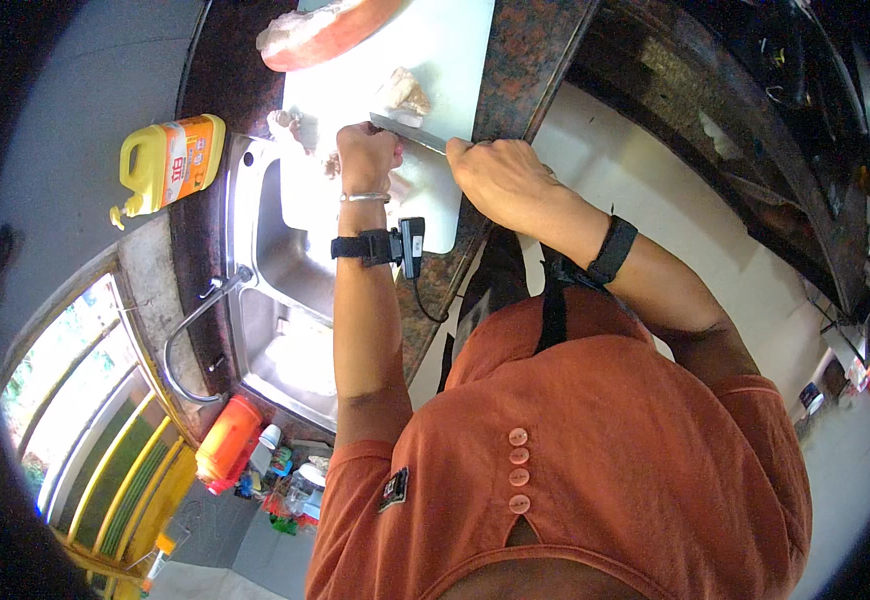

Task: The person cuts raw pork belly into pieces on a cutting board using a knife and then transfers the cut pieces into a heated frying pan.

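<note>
A pale cutting board (450,97) lies on the counter, overexposed in its middle. My right hand (491,169) grips a knife (416,135) by its handle, the blade reaching left to my left hand. On the board, my left hand (367,154) has its fingers curled beside the blade tip; what lies under them is hidden. Just above the blade sits a pale, brownish food chunk (407,91). Small pale pieces (285,126) lie left of my left hand. A long pink-red piece of food (330,37), probably meat, rests across the board's far end.
A double steel sink (285,255) with a curved faucet (172,345) adjoins the board on the left. Beyond it stands a yellow pump jug (172,169). An orange container (228,442) and several small items are at lower left. The dark granite counter edge (547,97) runs right of the board.
</note>
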Motion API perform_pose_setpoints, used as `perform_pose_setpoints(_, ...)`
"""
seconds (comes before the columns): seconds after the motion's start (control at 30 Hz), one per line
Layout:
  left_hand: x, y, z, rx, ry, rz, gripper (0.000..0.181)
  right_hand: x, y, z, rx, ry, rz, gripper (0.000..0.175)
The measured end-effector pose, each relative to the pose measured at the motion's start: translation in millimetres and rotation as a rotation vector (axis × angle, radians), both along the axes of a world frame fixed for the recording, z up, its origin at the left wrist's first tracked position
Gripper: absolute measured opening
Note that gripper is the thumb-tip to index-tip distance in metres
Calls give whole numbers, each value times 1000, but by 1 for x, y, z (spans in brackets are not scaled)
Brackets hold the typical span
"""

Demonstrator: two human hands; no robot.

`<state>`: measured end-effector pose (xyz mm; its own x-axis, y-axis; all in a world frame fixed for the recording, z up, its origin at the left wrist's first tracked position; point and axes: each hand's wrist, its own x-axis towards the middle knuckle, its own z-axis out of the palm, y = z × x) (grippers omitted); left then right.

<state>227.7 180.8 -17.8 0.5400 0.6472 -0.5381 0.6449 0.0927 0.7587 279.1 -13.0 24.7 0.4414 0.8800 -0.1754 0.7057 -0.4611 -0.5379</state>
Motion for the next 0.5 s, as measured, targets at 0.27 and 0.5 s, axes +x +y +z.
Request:
perform_pose_setpoints(0.27, -3, 0, -3, -27, -91, -85, 6, 8, 39, -26, 133, -112, 11, 10)
perform_pose_setpoints(0.5, -13, 18, -14, -218, -109, 62, 6, 5, 31, -18, 48, 3, 19, 11)
